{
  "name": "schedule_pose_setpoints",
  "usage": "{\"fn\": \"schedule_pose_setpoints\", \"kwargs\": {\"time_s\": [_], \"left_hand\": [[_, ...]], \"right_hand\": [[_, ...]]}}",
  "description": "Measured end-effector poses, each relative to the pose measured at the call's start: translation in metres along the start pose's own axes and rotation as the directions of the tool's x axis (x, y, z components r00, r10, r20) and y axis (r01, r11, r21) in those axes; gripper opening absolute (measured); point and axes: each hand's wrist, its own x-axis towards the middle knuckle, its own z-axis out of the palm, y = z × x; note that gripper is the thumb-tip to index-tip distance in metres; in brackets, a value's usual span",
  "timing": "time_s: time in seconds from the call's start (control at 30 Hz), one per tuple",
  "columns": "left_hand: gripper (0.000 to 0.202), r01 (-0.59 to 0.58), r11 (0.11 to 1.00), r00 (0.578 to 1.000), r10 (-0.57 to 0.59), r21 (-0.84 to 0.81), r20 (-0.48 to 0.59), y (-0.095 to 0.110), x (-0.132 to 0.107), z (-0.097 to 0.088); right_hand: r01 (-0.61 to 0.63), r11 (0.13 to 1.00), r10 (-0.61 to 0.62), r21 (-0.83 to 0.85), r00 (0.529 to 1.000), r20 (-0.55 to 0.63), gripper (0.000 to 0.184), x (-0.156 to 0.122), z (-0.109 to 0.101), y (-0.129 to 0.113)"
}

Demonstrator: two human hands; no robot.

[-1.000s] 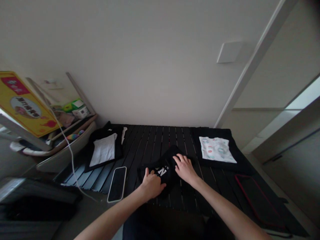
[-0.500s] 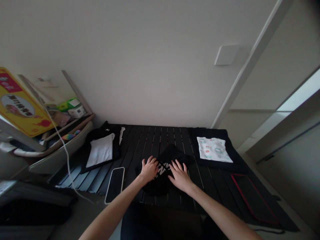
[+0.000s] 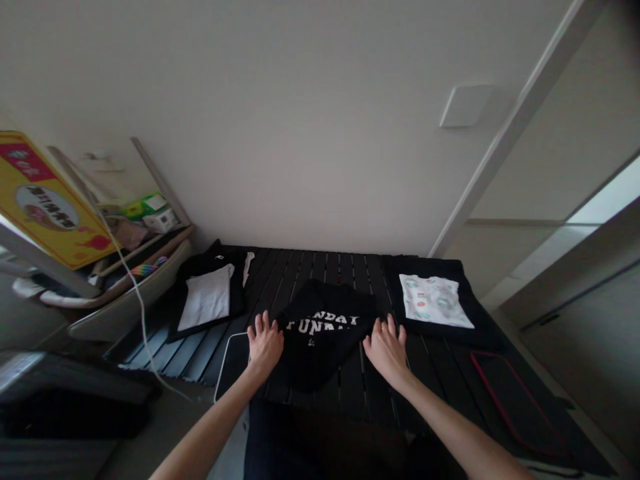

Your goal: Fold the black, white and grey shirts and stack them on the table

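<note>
A black shirt (image 3: 320, 363) with white block lettering across it lies spread on the slatted black table in front of me. The letters "NDAY" and "FUN" can be read, and some are lost in folds. My left hand (image 3: 265, 345) rests at the shirt's left edge with its fingers spread, beside a white-rimmed phone (image 3: 233, 363) that its wrist partly covers. At the right edge, near a sleeve, lies my right hand (image 3: 388, 347), fingers apart and slightly bent, touching the cloth.
Folded dark clothes topped by a grey piece (image 3: 206, 298) lie at the left; a white printed garment (image 3: 435, 300) rests on dark cloth at the right. A red-rimmed dark object (image 3: 517, 400) sits near right. A white cable (image 3: 143, 327) hangs by a cluttered cart (image 3: 127, 297).
Both hands have moved apart from the middle of the shirt to its two sides. The shirt now lies flatter and wider, with more lettering showing. The view has shifted slightly.
</note>
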Motion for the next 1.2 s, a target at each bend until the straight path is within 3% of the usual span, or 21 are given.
{"fn": "schedule_pose_setpoints", "kwargs": {"time_s": [0.1, 0.17, 0.23, 0.3, 0.37, 0.43, 0.5, 0.67, 0.73, 0.9, 1.03, 1.13, 1.2], "left_hand": [[0.032, -0.127, 0.991, 0.991, 0.125, -0.038, -0.045, 0.011, -0.007, -0.006], [0.031, -0.278, 0.955, 0.96, 0.273, -0.101, -0.063, 0.025, -0.006, -0.01], [0.03, -0.416, 0.894, 0.909, 0.411, -0.165, -0.069, 0.041, -0.002, -0.012], [0.031, -0.466, 0.86, 0.883, 0.466, -0.209, -0.051, 0.055, 0.006, -0.009], [0.035, -0.448, 0.864, 0.889, 0.459, -0.229, -0.008, 0.063, 0.015, -0.004], [0.04, -0.415, 0.879, 0.9, 0.434, -0.233, 0.032, 0.065, 0.025, 0.004], [0.042, -0.367, 0.904, 0.92, 0.388, -0.22, 0.058, 0.062, 0.034, 0.01], [0.046, -0.109, 0.985, 0.989, 0.121, -0.136, 0.085, 0.034, 0.055, 0.023], [0.05, 0.01, 0.995, 0.996, -0.002, -0.097, 0.091, 0.02, 0.062, 0.026], [0.057, 0.168, 0.985, 0.984, -0.166, -0.028, 0.071, 0.001, 0.067, 0.024], [0.064, 0.114, 0.993, 0.992, -0.116, -0.041, -0.044, 0.018, 0.057, 0.007], [0.06, -0.111, 0.987, 0.993, 0.105, -0.113, -0.059, 0.043, 0.038, -0.001], [0.054, -0.283, 0.941, 0.959, 0.283, -0.185, -0.026, 0.059, 0.022, 0.001]], "right_hand": [[-0.108, 0.994, 0.108, -0.036, 0.994, 0.012, 0.06, 0.007, -0.003, -0.007], [-0.083, 0.997, 0.083, 0.001, 0.997, -0.01, 0.063, 0.008, -0.007, -0.016], [0.096, 0.992, -0.096, 0.087, 0.995, -0.005, 0.062, 0.005, -0.012, -0.029], [0.319, 0.924, -0.339, 0.208, 0.939, 0.065, 0.063, -0.001, -0.015, -0.041], [0.428, 0.841, -0.496, 0.33, 0.854, 0.157, 0.071, -0.006, -0.016, -0.051], [0.443, 0.807, -0.548, 0.39, 0.808, 0.217, 0.083, -0.009, -0.016, -0.057], [0.452, 0.804, -0.559, 0.386, 0.796, 0.232, 0.084, -0.009, -0.017, -0.058], [0.54, 0.772, -0.626, 0.334, 0.737, 0.255, 0.038, -0.005, -0.029, -0.043], [0.569, 0.761, -0.644, 0.311, 0.717, 0.266, 0.035, -0.007, -0.034, -0.033], [0.544, 0.82, -0.57, 0.179, 0.748, 0.341, 0.037, -0.02, -0.046, -0.013], [0.475, 0.874, -0.459, 0.107, 0.73, 0.506, 0.034, -0.028, -0.061, -0.008], [0.4, 0.901, -0.416, 0.168, 0.687, 0.596, 0.027, -0.027, -0.073, -0.01], [0.377, 0.896, -0.444, 0.236, 0.735, 0.512, 0.032, -0.021, -0.075, -0.013]]}}
